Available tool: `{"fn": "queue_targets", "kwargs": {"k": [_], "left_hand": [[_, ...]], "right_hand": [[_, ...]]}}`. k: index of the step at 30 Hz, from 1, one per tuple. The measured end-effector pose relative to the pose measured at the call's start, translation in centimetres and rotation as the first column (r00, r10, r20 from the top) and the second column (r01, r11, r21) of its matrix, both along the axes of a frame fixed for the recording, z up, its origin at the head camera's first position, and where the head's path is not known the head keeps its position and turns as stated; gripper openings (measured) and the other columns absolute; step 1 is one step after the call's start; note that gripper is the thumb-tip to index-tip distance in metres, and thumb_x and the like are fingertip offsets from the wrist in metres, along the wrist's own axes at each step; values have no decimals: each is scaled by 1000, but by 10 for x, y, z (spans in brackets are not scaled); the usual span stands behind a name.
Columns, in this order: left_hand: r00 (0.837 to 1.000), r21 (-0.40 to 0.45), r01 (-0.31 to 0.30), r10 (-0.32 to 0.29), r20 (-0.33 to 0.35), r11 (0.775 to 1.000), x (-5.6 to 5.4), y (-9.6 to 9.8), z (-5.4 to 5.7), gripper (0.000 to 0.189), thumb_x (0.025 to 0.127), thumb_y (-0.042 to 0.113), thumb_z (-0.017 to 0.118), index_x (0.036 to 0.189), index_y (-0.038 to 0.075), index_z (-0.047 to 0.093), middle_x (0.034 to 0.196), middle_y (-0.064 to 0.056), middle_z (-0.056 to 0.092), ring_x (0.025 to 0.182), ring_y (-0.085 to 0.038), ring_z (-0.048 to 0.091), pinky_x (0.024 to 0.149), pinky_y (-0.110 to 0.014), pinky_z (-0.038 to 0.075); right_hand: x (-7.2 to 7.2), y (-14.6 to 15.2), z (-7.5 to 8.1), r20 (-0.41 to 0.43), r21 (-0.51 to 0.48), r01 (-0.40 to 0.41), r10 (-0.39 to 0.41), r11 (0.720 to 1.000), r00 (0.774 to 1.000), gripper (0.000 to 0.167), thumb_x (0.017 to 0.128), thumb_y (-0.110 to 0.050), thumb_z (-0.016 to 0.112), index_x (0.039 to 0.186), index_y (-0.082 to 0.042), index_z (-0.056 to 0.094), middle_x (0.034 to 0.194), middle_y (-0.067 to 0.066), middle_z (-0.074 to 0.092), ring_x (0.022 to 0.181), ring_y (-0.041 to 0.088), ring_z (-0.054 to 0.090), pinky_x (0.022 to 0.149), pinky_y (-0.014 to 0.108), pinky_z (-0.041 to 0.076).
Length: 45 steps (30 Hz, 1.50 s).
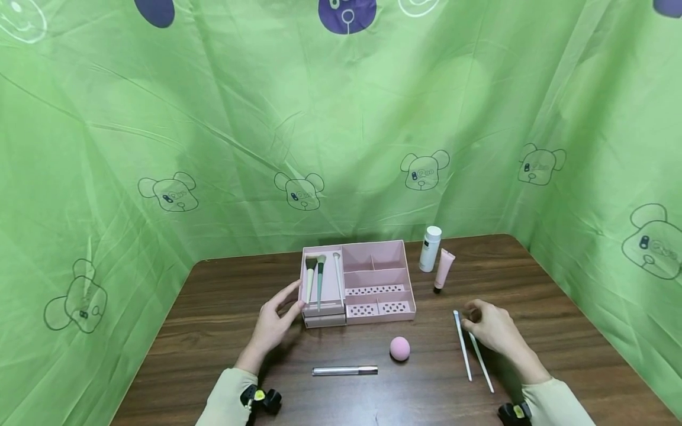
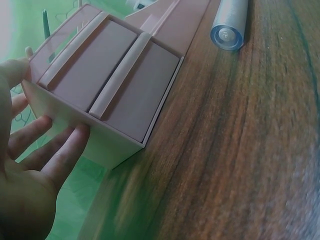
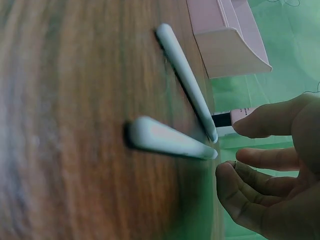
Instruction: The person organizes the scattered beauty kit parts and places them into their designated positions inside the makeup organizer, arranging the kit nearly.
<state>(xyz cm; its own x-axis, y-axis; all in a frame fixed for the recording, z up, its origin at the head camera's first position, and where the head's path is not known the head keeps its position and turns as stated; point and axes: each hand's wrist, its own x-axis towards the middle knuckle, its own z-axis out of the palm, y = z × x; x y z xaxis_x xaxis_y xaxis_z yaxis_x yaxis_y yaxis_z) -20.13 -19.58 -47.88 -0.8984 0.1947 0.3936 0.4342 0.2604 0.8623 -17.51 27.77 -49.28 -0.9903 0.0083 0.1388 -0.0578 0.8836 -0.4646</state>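
A pink makeup organizer (image 1: 375,276) stands at the back middle of the table, with several makeup brushes (image 1: 320,273) lying in its left tray. My left hand (image 1: 273,322) rests against the organizer's left side; in the left wrist view its fingertips (image 2: 80,132) touch the wall beside two small drawers (image 2: 95,62). On the right, two thin white makeup brushes (image 1: 462,346) lie on the wood. My right hand (image 1: 495,325) hovers over the far end of the right one. In the right wrist view, thumb and fingers stand apart near the brushes (image 3: 185,75), holding nothing.
A pink sponge ball (image 1: 399,348) and a silver tube (image 1: 344,371) lie in front of the organizer. Behind the loose brushes are a white bottle (image 1: 430,249) and a pink squeeze tube (image 1: 444,270). Green curtain (image 1: 341,118) encloses the table's back and sides.
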Motion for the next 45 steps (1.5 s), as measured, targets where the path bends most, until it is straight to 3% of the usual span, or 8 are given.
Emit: {"fn": "queue_targets", "kwargs": {"k": [6,13,15,21,28,34,37,45], "left_hand": [[1000,-1,-12,12,-14,1000,1,0,-1,47,94,6,64,138,-4,51,133,-26,57,110,-43,61,95,-25,54],[1000,-8,-18,18,-20,1000,2,1,-1,46,94,5,64,137,-4,51,134,-24,57,111,-38,62,96,-50,53],[1000,-4,-13,12,-24,1000,1,1,-1,46,94,5,63,137,-4,51,134,-25,57,111,-40,61,96,-47,54],[1000,3,-8,8,-11,1000,0,1,1,47,94,6,63,138,-4,50,134,-25,57,112,-43,60,96,-22,53],[1000,5,-17,17,-3,1000,0,1,1,47,94,7,64,138,-2,51,134,-23,57,112,-42,60,97,-28,54],[1000,7,-14,14,-4,1000,0,1,0,47,94,7,64,138,-3,51,134,-24,57,112,-42,60,97,-49,52],[1000,6,-12,12,-12,1000,0,1,-1,47,94,6,63,138,-4,50,134,-25,57,111,-43,60,96,-53,51],[1000,-4,-27,27,2,1000,1,2,0,47,94,8,64,138,-2,51,135,-22,57,111,-41,61,96,-28,54]], "right_hand": [[0,1,-3,33,-5,-6,6,1000,999,24,80,-18,72,102,-8,69,81,-2,70,75,19,65,62,41,50],[0,3,-5,48,10,-14,13,1000,999,21,77,-15,74,96,-9,69,77,-2,68,70,16,61,58,38,47],[0,3,-3,56,24,-19,18,1000,998,21,75,-13,74,95,-9,69,76,-2,67,69,17,61,57,39,47],[-2,4,-1,94,67,-14,8,998,996,20,73,-10,73,93,-8,71,76,-1,68,72,23,63,59,42,47],[-3,4,0,103,70,-16,9,997,995,18,73,-10,73,91,-9,72,75,-2,68,72,24,63,59,43,48],[-3,5,-1,97,56,-1,-5,998,995,18,73,-10,72,91,-10,72,75,-2,68,72,25,63,58,42,47],[-3,5,-1,83,50,8,-12,999,996,17,72,-10,72,90,-11,72,74,-3,68,71,24,62,58,41,47],[-8,-2,6,18,15,15,-16,1000,1000,19,74,-14,73,92,-9,72,76,-2,67,72,21,61,58,39,46]]}}
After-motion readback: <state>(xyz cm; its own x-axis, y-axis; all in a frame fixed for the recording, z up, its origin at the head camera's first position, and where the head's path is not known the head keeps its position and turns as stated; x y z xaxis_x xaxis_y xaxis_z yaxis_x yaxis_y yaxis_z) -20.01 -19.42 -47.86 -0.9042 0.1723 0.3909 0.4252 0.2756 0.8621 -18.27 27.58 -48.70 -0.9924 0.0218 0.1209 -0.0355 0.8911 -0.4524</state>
